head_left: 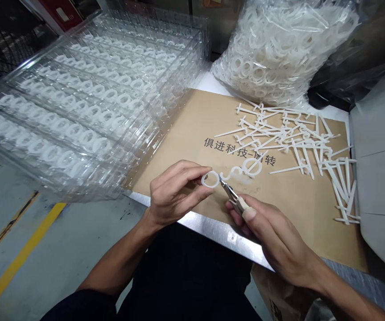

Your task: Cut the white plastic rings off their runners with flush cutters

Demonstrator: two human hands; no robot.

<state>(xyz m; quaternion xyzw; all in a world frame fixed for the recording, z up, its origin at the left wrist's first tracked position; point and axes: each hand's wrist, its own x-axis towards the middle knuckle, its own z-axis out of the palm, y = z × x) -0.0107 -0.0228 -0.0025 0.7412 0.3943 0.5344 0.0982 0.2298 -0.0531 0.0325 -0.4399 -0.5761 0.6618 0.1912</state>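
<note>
The left hand [175, 196] pinches a white plastic ring [210, 179] between thumb and fingertips. The right hand [272, 236], closed around small nippers [234, 198], lies at the ring's four o'clock, their long axis aimed toward eleven o'clock, tips at its rim.

At my ten o'clock, stacked clear plastic trays [78, 111] hold rows of white rings. At one o'clock sits a bulging clear bag [279, 53] of similar rings. Loose white plastic runners [289, 138] lie on a tan cardboard sheet [179, 129] at two o'clock; yellow floor lines [23, 254] run at eight o'clock.
</note>
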